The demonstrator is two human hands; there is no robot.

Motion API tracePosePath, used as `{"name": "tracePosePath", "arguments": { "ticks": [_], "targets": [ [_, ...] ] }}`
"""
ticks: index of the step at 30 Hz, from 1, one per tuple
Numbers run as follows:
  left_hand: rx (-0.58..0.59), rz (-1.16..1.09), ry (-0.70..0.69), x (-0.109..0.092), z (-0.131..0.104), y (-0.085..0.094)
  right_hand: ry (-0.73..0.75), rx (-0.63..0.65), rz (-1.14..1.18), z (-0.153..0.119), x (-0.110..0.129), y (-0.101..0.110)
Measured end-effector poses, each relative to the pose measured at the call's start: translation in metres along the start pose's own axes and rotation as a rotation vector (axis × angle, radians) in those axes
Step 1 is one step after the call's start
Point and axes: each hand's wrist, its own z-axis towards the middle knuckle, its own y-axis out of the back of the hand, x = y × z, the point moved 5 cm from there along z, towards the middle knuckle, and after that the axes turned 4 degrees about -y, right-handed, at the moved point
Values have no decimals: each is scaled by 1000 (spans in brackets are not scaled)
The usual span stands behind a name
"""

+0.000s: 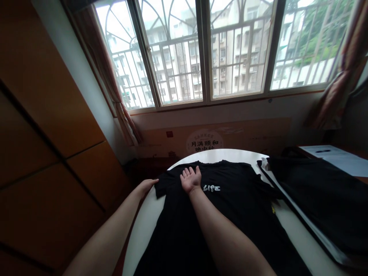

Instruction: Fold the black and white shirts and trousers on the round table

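Note:
A black T-shirt (227, 214) lies spread on a white round-edged table (143, 237), its collar toward the window and a small white print on the upper part. At the table's left edge, my left hand (148, 184) has its fingers closed on the hem of the left-side sleeve. My right hand (191, 181) is open, palm turned up and fingers slightly apart, over the shirt beside the print. Whether its back touches the fabric, I cannot tell. Near the right-side sleeve a small yellow mark (273, 209) shows.
More dark cloth (322, 199) lies along the table's right side. Behind it, pale sheets (336, 155) rest on another surface. A wooden cabinet (43, 115) stands at left. Beyond the table are a printed panel (244, 134) and a barred window (207, 57) with tied curtains.

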Motion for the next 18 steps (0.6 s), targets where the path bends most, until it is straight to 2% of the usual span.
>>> {"name": "tracePosePath", "arguments": {
  "ticks": [3, 6, 11, 14, 18],
  "targets": [
    [-49, -58, -98, -17, 1, 3, -39, 33, -31, -1, -6, -3],
    [-105, -79, -210, -40, 4, 3, -97, 13, -74, 2, -13, 1],
    [-106, -44, -389, -83, -5, -10, -127, -18, -100, 11, -19, 9],
    [3, -20, -444, -109, -17, -35, -131, -23, -111, 13, -19, 10],
    [250, 21, -428, -129, -33, -73, -133, -9, -113, 13, -18, 10]
  ]
}}
